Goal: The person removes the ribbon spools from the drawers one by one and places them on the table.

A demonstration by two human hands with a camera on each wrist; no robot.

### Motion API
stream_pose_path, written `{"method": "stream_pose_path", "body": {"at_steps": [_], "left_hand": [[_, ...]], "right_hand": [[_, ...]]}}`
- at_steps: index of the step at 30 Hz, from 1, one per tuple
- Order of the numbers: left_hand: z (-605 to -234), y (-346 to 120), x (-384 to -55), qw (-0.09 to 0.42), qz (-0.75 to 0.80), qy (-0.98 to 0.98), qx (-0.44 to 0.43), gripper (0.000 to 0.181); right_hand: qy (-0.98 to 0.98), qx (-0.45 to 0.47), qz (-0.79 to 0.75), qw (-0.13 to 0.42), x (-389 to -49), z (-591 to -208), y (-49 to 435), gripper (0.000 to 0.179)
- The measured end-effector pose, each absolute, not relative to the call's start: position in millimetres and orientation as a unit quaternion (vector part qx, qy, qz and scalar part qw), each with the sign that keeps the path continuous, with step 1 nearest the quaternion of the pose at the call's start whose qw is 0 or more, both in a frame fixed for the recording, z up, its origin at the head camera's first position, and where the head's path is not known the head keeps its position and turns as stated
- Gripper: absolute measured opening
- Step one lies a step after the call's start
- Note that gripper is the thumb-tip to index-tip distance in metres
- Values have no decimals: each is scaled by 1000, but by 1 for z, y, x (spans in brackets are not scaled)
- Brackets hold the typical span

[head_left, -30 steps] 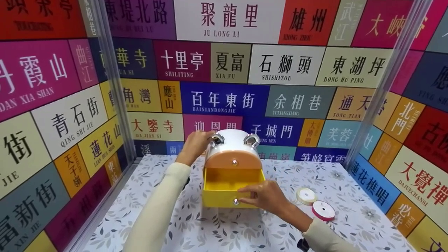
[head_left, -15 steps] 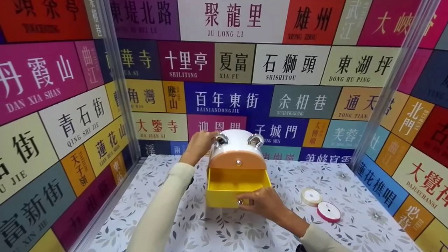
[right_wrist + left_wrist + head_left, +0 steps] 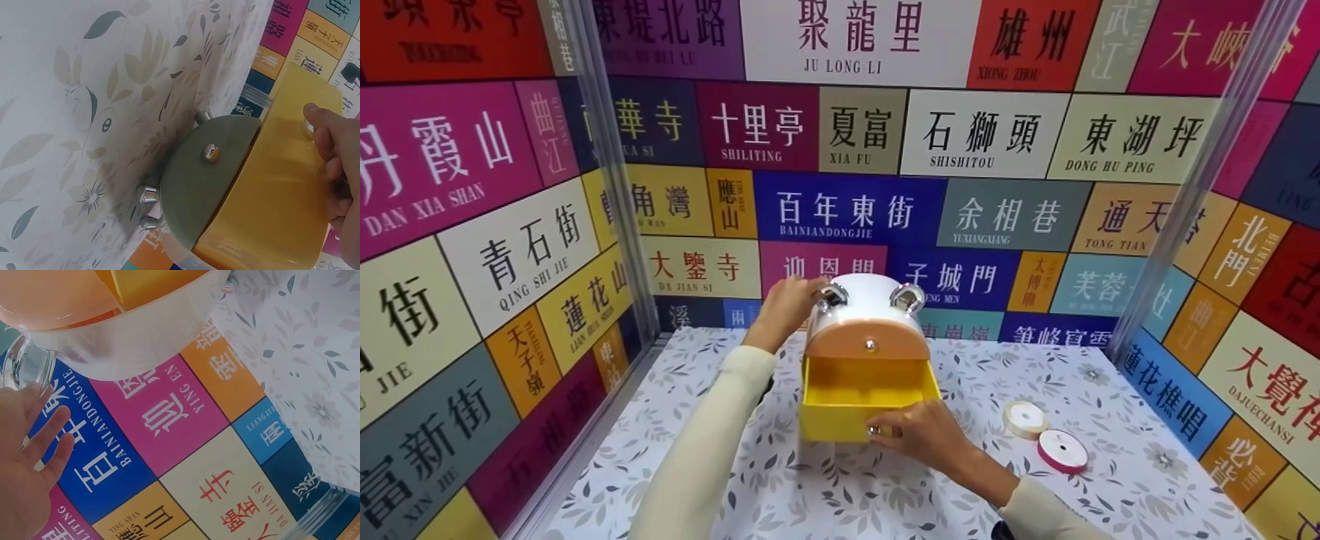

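Note:
A small white storage box (image 3: 861, 300) with rounded top, shiny silver ears and an orange front stands on the table. Its yellow drawer (image 3: 840, 421) is pulled out, and the bare inside shows. My left hand (image 3: 787, 311) holds the silver ear (image 3: 28, 365) on the left, its other fingers spread loosely in the left wrist view. At the drawer's front, my right hand (image 3: 926, 435) pinches the round silver knob (image 3: 308, 128) between thumb and fingers. A green rounded lower front (image 3: 205, 185) with its own knob shows in the right wrist view, above silver feet (image 3: 149, 194).
Two ribbon spools, one cream (image 3: 1025, 418) and one pink-edged (image 3: 1063, 450), lie on the table right of the box. A leaf-patterned cloth (image 3: 780, 495) covers the table. Walls of colourful signs (image 3: 847, 206) enclose it at the back and both sides.
My right fingers, extended around the knob a second ago, have closed on it. The left hand stays at the ear, and the drawer remains pulled out. The head view has shifted slightly.

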State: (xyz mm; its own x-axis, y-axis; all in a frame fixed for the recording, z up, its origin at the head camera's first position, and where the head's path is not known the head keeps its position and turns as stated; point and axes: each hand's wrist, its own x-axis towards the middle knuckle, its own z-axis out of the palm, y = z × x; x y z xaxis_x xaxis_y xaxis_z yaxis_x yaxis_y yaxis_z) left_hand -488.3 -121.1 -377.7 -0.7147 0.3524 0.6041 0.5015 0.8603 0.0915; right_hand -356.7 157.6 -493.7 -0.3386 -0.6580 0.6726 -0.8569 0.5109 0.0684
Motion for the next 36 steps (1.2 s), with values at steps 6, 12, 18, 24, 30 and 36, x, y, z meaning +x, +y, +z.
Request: {"method": "stream_pose_path", "body": {"at_steps": [6, 12, 18, 24, 30, 36], "left_hand": [[-377, -121, -487, 295, -123, -920, -227, 19], [-377, -121, -487, 281, -121, -928, -215, 22], [-376, -120, -488, 283, -118, -927, -216, 20], [-378, -121, -488, 282, -110, -929, -214, 20], [-378, -120, -488, 286, -123, -925, -216, 21], [-378, -121, -488, 291, -135, -920, -226, 23]], "right_hand": [[-801, 476, 142, 332, -357, -492, 158, 24], [-803, 473, 148, 332, -361, -491, 158, 22], [-811, 457, 150, 333, -371, -492, 158, 24], [-816, 449, 158, 327, -379, -494, 155, 22], [-814, 439, 155, 348, -392, -495, 148, 23], [-812, 433, 155, 358, -400, -494, 139, 21]]}}
